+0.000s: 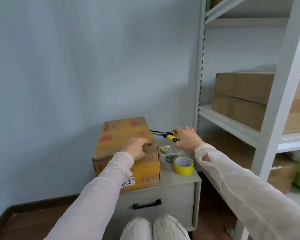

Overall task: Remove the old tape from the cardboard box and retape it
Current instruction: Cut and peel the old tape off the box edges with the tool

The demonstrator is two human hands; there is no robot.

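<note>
Held pliers (164,134) clamped in right hand (185,138), tips at box (123,135) edge; braced left hand (137,149) on top, grip unclear.

cardboard box (121,135) sits on the left of the cabinet (171,191) top; left hand (137,148) on its near top edge; just right, a container (170,149), with scissors (169,158) and tape roll (183,166) nearer; right hand (185,137) holds pliers (164,134) above the container, tips at the box's right edge; shelving (232,122) stands right of all.
</note>
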